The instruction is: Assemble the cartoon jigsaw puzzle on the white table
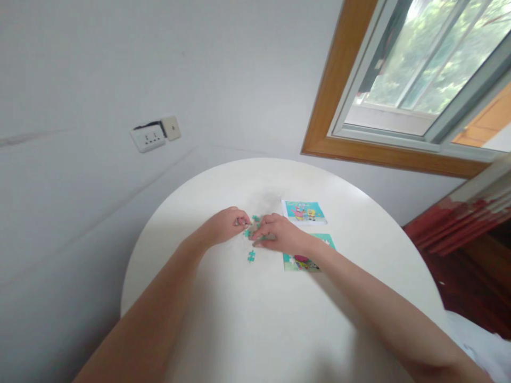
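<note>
Loose teal jigsaw puzzle pieces [255, 218] lie in a small group on the round white table [247, 319]. My left hand [227, 226] is at the group's left side, thumb and forefinger pinched on what looks like a puzzle piece, mostly covered by the fingers. From the right, my right hand [277, 234] reaches over the same group with fingers apart, its fingertips at the pieces. One separate puzzle piece [251, 256] lies nearer to me. Beneath my right wrist and forearm is a partly assembled puzzle [293, 264], with its middle hidden.
A cartoon picture card [304, 212] lies behind the assembled puzzle. The white wall, with a socket [148, 138], borders the table at the back and left. A wood-framed window [399, 151] is at upper right, above a red and cream curtain [451, 223].
</note>
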Demonstrator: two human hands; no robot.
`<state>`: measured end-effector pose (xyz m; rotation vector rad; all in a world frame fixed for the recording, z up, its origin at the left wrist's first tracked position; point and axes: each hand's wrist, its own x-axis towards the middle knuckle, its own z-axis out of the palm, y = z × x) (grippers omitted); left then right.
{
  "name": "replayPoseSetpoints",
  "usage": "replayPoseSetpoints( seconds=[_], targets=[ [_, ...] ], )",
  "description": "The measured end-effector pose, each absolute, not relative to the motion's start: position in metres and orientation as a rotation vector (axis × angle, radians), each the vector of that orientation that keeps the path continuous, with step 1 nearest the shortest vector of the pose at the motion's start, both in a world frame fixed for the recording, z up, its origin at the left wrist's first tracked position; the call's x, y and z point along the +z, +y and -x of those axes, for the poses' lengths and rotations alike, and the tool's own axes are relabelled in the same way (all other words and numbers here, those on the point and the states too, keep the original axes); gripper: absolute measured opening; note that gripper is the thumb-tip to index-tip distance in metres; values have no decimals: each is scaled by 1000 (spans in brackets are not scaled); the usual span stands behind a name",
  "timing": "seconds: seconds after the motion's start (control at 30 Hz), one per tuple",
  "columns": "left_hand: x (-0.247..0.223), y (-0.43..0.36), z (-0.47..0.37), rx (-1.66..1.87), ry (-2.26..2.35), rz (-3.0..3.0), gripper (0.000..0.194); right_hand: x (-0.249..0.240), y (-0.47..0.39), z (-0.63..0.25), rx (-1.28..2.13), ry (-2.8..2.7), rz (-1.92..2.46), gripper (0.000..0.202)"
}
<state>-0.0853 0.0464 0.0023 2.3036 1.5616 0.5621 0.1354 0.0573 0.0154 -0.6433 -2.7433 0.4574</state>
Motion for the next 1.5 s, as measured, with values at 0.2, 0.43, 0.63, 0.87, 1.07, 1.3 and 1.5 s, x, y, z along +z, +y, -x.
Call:
replayPoseSetpoints(
  seconds=[0.2, 0.43, 0.63, 0.87, 1.07, 1.3, 1.5],
  targets=[
    [1, 47, 86, 561, 1560, -2306, 23, 18, 27, -135, 389, -2819, 726, 22],
    [2, 46, 84, 568, 1565, -2306, 22, 20, 43, -156, 344, -2713, 987, 29],
    [2, 45, 83, 568, 1568, -2298, 22, 20, 44, -157, 290, -2625, 1197, 30],
    [2, 45, 83, 570, 1581, -2293, 22, 18, 39, -138, 103, -2537, 1420, 33],
    [0, 46, 82, 572, 1569, -2288, 22, 13, 37, -128, 114, -2502, 1506, 30],
    [0, 46, 81, 604, 1544, -2279, 21, 10, 39, -126, 303, -2408, 1551, 25],
    [4, 43, 73, 607, 1450, -2264, 21, 5, 45, -128, 723, -2188, 1340, 11]
  ],
)
